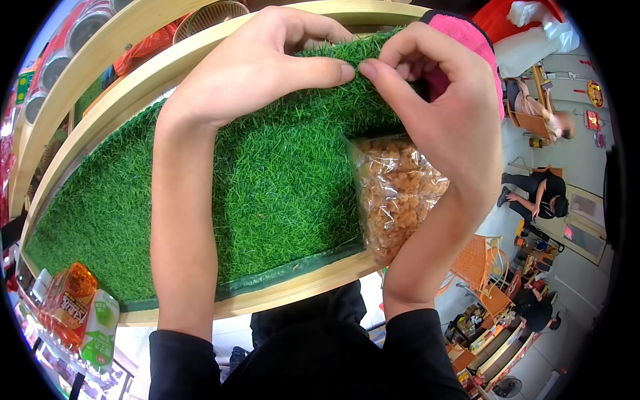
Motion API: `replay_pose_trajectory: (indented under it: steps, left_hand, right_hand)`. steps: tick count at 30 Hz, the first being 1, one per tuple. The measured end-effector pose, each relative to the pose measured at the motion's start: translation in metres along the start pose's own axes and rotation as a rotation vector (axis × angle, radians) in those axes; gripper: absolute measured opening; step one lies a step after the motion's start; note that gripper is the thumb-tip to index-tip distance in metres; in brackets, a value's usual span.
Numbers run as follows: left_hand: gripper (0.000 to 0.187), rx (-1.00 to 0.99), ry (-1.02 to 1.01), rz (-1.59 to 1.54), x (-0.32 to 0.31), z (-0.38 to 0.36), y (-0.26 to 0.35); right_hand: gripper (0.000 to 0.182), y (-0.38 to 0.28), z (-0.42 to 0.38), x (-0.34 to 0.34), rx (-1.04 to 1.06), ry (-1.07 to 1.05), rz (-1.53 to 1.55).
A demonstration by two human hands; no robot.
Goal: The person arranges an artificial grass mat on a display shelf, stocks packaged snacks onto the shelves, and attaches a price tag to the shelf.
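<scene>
Green artificial turf (pixel 287 187) lines a curved wooden shelf. Both my hands are at its far side, thumbs almost touching over a raised fold of the turf. My left hand (pixel 267 67) has its thumb on the turf and its fingers behind the edge, mostly hidden. My right hand (pixel 447 93) is curled, thumb and forefinger pinched at the turf beside a pink cloth (pixel 463 37); what lies between the fingertips is too small to make out. A clear bag of brown clustered snacks (pixel 393 193) lies under my right wrist, partly covered by the forearm.
The wooden rim (pixel 300 291) runs along the near side. Drink bottles and cartons (pixel 73 313) stand at the lower left. A red and white plastic bag (pixel 537 33) is at the upper right. Several people sit or stand at the far right, near an orange chair (pixel 481 267).
</scene>
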State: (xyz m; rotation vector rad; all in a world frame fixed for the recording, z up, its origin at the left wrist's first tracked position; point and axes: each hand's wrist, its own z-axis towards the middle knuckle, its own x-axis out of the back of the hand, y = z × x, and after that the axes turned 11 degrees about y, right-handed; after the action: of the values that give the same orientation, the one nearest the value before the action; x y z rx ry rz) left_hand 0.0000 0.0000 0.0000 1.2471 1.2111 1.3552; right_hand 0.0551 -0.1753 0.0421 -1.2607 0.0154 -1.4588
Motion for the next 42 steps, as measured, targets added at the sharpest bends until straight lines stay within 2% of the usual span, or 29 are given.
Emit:
replay_pose_trajectory:
  steps: [3, 5, 8, 12, 15, 18, 20, 24, 27, 30, 33, 35, 36, 37, 39, 42]
  left_hand:
    - [0.035, -0.011, -0.011, -0.001, 0.001, 0.0, 0.002]
    - [0.03, -0.093, -0.037, 0.036, 0.001, 0.001, 0.002]
    - [0.026, 0.012, -0.137, -0.091, 0.006, 0.005, 0.007]
    - [0.027, 0.038, -0.13, -0.133, 0.006, 0.005, 0.002]
    - [0.025, 0.068, -0.089, -0.143, 0.005, 0.004, 0.005]
    - [0.024, 0.026, -0.1, -0.128, 0.004, 0.003, 0.011]
    - [0.025, 0.071, -0.054, -0.132, 0.002, -0.002, 0.018]
    - [0.027, 0.082, -0.103, -0.028, 0.006, 0.001, 0.015]
    - [0.024, 0.013, -0.12, -0.052, 0.008, 0.0, 0.015]
    - [0.019, -0.025, -0.065, -0.216, 0.004, -0.004, 0.013]
    - [0.013, -0.066, -0.063, -0.25, 0.0, -0.002, 0.008]
    - [0.027, -0.063, 0.258, -0.085, -0.005, -0.003, -0.006]
    - [0.029, 0.044, 0.158, -0.266, -0.001, -0.002, -0.004]
    - [0.029, 0.042, 0.156, -0.266, 0.0, 0.0, -0.001]
    - [0.029, 0.154, 0.02, -0.328, 0.001, 0.001, 0.003]
    - [0.03, 0.137, 0.102, -0.149, -0.003, -0.001, 0.006]
  right_hand:
    - [0.012, -0.006, 0.001, -0.004, 0.043, 0.065, -0.041]
    - [0.011, -0.008, 0.0, -0.007, 0.03, 0.101, -0.08]
    - [0.011, -0.009, -0.001, -0.009, -0.008, 0.077, -0.097]
    - [0.009, -0.024, 0.005, -0.008, 0.062, 0.132, -0.257]
    - [0.012, -0.008, 0.004, -0.008, 0.016, 0.106, -0.023]
    - [0.012, -0.015, 0.0, -0.007, 0.012, 0.135, -0.085]
    - [0.012, -0.003, -0.003, -0.007, -0.008, 0.022, -0.035]
    - [0.01, -0.003, -0.002, -0.002, 0.086, -0.002, -0.073]
    - [0.008, 0.001, -0.004, 0.002, 0.033, 0.006, 0.05]
    - [0.006, 0.008, -0.006, 0.01, 0.02, -0.046, -0.048]
    - [0.005, 0.007, -0.006, 0.012, -0.082, -0.062, -0.113]
    - [0.006, 0.002, -0.004, 0.007, -0.095, 0.029, -0.068]
    - [0.006, -0.002, -0.002, 0.004, -0.095, 0.031, -0.07]
    - [0.007, -0.007, -0.001, 0.001, -0.131, 0.079, -0.038]
    - [0.008, -0.01, -0.001, 0.002, -0.164, 0.127, -0.006]
    - [0.01, -0.01, -0.002, 0.004, -0.175, 0.039, -0.028]
